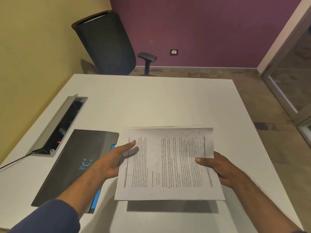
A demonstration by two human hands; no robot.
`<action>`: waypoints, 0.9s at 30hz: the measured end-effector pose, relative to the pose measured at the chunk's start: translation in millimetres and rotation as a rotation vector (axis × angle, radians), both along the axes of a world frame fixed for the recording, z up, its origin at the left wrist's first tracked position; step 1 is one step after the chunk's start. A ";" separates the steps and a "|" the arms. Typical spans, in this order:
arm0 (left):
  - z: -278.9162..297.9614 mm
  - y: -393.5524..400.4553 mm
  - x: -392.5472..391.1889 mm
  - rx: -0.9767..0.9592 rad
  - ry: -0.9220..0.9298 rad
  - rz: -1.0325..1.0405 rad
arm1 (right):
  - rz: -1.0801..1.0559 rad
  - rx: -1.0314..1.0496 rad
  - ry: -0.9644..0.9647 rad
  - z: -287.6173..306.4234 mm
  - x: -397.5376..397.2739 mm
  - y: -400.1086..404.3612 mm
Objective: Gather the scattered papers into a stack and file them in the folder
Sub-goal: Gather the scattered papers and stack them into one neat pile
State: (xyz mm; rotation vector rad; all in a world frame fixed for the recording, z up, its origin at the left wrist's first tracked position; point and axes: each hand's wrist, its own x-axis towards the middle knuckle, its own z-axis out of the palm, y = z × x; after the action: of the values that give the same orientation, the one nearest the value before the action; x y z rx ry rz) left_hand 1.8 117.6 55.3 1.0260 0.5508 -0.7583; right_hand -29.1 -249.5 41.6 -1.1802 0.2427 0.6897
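Above the surface (151, 101), toward six o'clock, we hold the papers (168, 165) lifted clear, their shadow falling beneath the near edge. Our right hand (217, 169) is closed on the three o'clock edge, thumb on top and fingers underneath. Our left hand (116, 158) lies open and flat against the nine o'clock edge, gripping nothing. The folder (75, 162) rests shut at nine o'clock, just beside the papers. No loose sheets show elsewhere, so gathering looks done. To square the stack well, we should press both side edges inward, tap it on the surface, then free the left hand to open the folder.
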 end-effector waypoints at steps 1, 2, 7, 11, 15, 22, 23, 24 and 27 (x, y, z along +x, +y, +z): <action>-0.2 -3.0 -0.8 0.024 -0.004 -0.047 | 0.008 -0.011 -0.001 0.3 1.2 -0.8; -1.4 -5.8 -1.1 0.062 -0.018 -0.094 | 0.013 -0.025 -0.006 0.9 2.1 -2.2; -12.4 -25.0 -2.7 0.406 -0.255 -0.146 | -0.046 -0.161 -0.117 1.0 7.0 -3.0; -16.2 -55.8 -7.1 0.541 -0.414 0.028 | -0.251 -0.431 -0.294 -5.1 8.2 22.4; -22.0 -83.1 -17.0 0.523 -0.575 0.238 | -0.599 -0.591 -0.514 -23.0 -7.2 56.8; -34.3 -102.3 -32.5 0.483 -0.696 0.400 | -0.732 -0.699 -0.680 -52.9 -28.6 70.9; -34.4 -102.0 -33.2 0.475 -0.737 0.404 | -0.750 -0.679 -0.682 -54.3 -28.8 69.0; -34.9 -101.2 -33.1 0.468 -0.770 0.403 | -0.755 -0.673 -0.672 -57.2 -28.3 66.7; -46.2 -99.7 -29.3 0.545 -0.768 0.326 | -0.662 -0.793 -0.522 -75.9 -29.6 62.5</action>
State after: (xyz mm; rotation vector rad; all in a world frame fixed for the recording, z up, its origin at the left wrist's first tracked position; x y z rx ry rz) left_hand -27.5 17.9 9.1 1.5708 0.2347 0.1195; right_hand -58.7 -187.1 -34.3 -1.8494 0.4540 -0.3537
